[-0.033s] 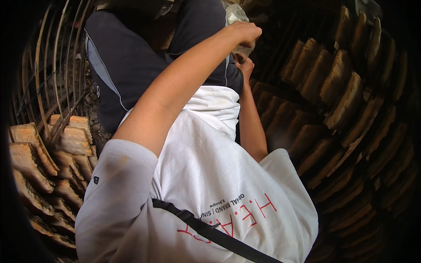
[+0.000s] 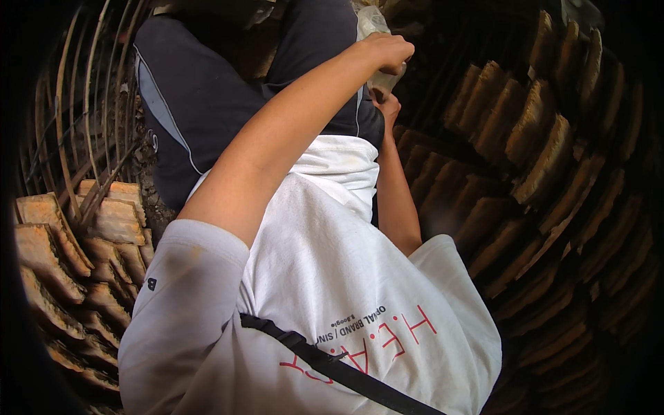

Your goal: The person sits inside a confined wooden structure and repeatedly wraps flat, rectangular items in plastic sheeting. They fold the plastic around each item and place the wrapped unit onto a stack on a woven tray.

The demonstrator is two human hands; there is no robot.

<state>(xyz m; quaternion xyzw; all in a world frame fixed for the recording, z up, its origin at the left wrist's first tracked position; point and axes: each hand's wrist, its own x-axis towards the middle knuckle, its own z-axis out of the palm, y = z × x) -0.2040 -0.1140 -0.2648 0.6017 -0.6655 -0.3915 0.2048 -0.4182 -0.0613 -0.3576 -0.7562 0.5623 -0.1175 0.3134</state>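
Note:
My left arm reaches across my body to the upper right, and my left hand is closed on a crumpled piece of clear plastic, which looks like a bag. Just below it, my right hand is closed at the lower end of the same plastic, its fingers partly hidden. The plastic shows above and between the two fists, beside my dark trouser leg. What it may contain cannot be made out.
Rows of thin brown slabs with rough edges fill the shadowy right side. More pale, orange-edged slabs are stacked at the lower left. Long thin rods curve up at the upper left. A black strap crosses my white shirt.

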